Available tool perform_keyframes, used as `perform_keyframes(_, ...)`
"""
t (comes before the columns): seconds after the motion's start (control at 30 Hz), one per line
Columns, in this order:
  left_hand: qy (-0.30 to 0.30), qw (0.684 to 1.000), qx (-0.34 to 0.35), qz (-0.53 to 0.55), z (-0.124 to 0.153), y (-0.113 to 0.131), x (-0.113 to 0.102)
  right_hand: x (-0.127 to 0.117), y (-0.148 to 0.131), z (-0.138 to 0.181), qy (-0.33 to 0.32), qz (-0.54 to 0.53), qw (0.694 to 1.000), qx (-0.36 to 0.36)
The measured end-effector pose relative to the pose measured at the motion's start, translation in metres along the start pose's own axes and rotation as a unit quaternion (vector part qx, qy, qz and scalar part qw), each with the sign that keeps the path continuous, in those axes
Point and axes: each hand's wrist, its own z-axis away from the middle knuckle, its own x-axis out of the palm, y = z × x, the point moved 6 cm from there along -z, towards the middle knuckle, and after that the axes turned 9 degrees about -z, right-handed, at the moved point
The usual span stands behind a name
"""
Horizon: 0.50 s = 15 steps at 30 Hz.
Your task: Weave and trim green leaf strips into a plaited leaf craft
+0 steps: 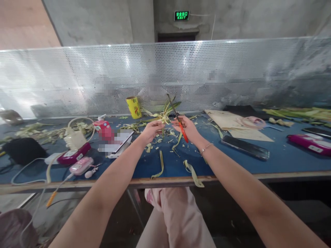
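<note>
Apparently, the left hand (154,130) pinched the plant (165,118), while the right hand (190,129), near it, gripped the tool (182,130), best kept steady and away from the left hand.

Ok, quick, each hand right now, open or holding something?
Left hand: closed, apparently pinching the leafy plant piece.
Right hand: closed, holding the red-handled tool.

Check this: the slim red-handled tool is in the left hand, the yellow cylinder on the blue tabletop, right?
No: the head view shows the slim red-handled tool in the right hand; the yellow cylinder is on the blue tabletop.
</note>
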Motion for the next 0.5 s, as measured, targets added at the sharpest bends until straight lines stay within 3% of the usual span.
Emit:
perform_keyframes(0.27,0.037,0.999,0.036,-0.016,-0.004,0.0,-0.006,-0.011,0.028,-0.004,0.039,0.121,0.992,0.014)
perform_keyframes(0.4,0.057,0.998,0.037,-0.008,-0.006,-0.001,-0.007,-0.01,0.023,0.0,0.043,0.172,0.984,0.025)
perform_keyframes(0.5,0.117,0.993,0.029,0.011,-0.007,-0.002,-0.016,-0.008,0.015,0.003,0.051,0.203,0.977,0.042)
